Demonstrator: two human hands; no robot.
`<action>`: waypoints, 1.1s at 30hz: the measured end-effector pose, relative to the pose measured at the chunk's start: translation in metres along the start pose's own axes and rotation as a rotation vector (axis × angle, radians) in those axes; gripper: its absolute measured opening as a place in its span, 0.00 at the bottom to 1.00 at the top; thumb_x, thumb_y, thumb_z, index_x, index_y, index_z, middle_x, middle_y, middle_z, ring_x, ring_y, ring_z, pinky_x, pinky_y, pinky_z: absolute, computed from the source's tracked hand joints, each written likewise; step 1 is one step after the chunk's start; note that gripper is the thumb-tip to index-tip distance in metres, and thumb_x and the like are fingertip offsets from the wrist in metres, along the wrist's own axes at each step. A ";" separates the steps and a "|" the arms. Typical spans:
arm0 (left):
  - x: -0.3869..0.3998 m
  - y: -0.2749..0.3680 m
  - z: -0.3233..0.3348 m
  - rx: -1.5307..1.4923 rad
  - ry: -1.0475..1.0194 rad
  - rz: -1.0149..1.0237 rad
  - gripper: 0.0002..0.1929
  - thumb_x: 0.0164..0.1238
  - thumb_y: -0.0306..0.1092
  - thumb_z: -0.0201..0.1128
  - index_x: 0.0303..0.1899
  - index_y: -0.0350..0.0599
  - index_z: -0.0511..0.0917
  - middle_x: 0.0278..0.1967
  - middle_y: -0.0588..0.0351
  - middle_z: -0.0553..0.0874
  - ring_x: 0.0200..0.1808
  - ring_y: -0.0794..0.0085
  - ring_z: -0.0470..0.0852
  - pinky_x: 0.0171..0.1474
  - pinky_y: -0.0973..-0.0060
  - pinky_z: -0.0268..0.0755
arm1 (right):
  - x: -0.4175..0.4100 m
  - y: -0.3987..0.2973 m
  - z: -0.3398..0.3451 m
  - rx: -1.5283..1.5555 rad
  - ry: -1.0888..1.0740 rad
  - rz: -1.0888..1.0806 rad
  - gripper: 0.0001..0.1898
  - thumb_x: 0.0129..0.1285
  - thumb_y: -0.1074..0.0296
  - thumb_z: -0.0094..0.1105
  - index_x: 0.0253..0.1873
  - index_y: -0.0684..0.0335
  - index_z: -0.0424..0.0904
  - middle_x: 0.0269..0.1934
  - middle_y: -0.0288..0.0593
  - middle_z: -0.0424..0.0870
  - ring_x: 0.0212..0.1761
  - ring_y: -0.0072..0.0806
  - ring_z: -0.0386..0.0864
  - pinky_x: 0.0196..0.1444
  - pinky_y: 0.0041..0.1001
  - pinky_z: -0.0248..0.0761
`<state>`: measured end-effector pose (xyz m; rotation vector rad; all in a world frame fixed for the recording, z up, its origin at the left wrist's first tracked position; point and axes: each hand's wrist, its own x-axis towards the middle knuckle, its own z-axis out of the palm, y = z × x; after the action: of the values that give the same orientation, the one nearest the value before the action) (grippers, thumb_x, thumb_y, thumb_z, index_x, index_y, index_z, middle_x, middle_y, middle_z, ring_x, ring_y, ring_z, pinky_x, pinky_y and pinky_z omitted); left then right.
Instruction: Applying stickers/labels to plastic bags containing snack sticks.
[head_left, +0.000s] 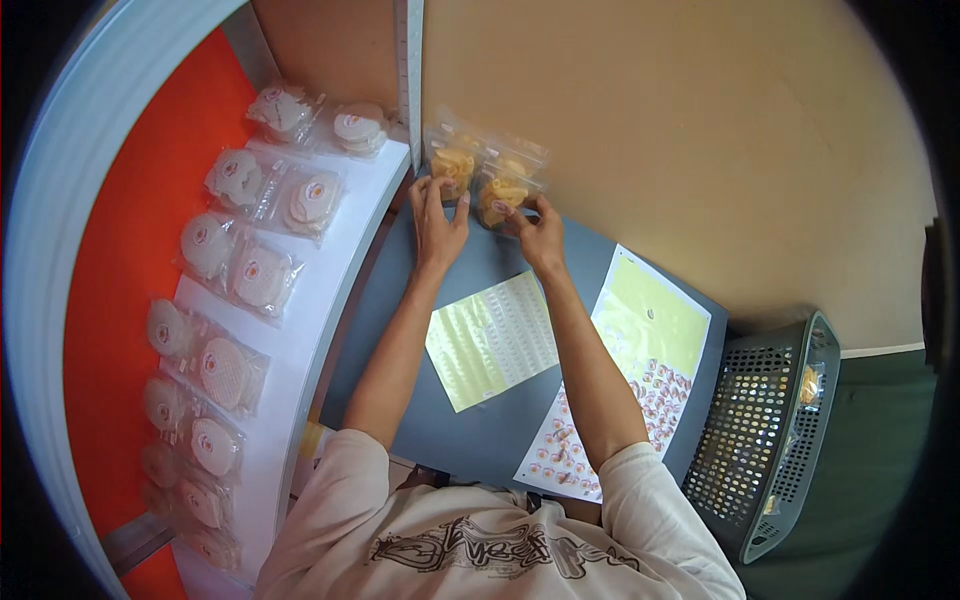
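At the far end of the grey table (420, 375), clear plastic bags of yellow-orange, curled food pieces stand in two stacks or rows against the wall. My left hand (440, 225) touches the lower part of the left bag (453, 166), fingers spread over its front. With thumb and fingers, my right hand (538, 229) grips the lower edge of the right bag (504, 193), near its round sticker. Between my forearms lies a yellow-green sheet of clear labels (491, 341). Under my right forearm is a larger sheet with round stickers (656, 300), part of it peeled bare.
On the left, a white shelf (300, 307) holds several clear bags of pale round wafers (262, 277). A grey perforated plastic basket (750, 427) with small bags inside stands at the right. A tan wall (660, 112) rises behind the table.
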<state>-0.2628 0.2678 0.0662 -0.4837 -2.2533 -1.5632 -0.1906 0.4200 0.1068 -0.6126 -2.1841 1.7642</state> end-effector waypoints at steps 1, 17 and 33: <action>0.000 -0.001 0.000 0.011 -0.025 -0.028 0.17 0.66 0.30 0.69 0.53 0.47 0.75 0.59 0.46 0.69 0.62 0.56 0.72 0.47 0.70 0.81 | 0.000 0.001 0.002 0.027 -0.006 -0.060 0.18 0.65 0.68 0.70 0.54 0.73 0.78 0.50 0.50 0.83 0.43 0.31 0.85 0.38 0.28 0.83; -0.083 0.041 -0.025 -0.320 0.076 -0.407 0.17 0.71 0.34 0.68 0.55 0.39 0.74 0.51 0.51 0.78 0.55 0.66 0.79 0.56 0.71 0.76 | -0.054 -0.006 -0.043 0.330 0.274 0.010 0.19 0.64 0.77 0.64 0.58 0.68 0.72 0.50 0.48 0.80 0.39 0.31 0.86 0.35 0.29 0.84; -0.188 0.241 -0.045 -0.586 -0.919 -0.411 0.09 0.81 0.37 0.55 0.48 0.41 0.75 0.42 0.54 0.82 0.47 0.69 0.83 0.50 0.70 0.78 | -0.459 -0.109 -0.310 0.297 0.360 -0.076 0.10 0.67 0.78 0.62 0.52 0.70 0.82 0.47 0.43 0.85 0.50 0.26 0.82 0.50 0.27 0.76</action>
<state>0.0197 0.2907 0.1899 -1.1434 -2.5667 -2.6479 0.3357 0.4475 0.3084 -0.6995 -1.6492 1.7350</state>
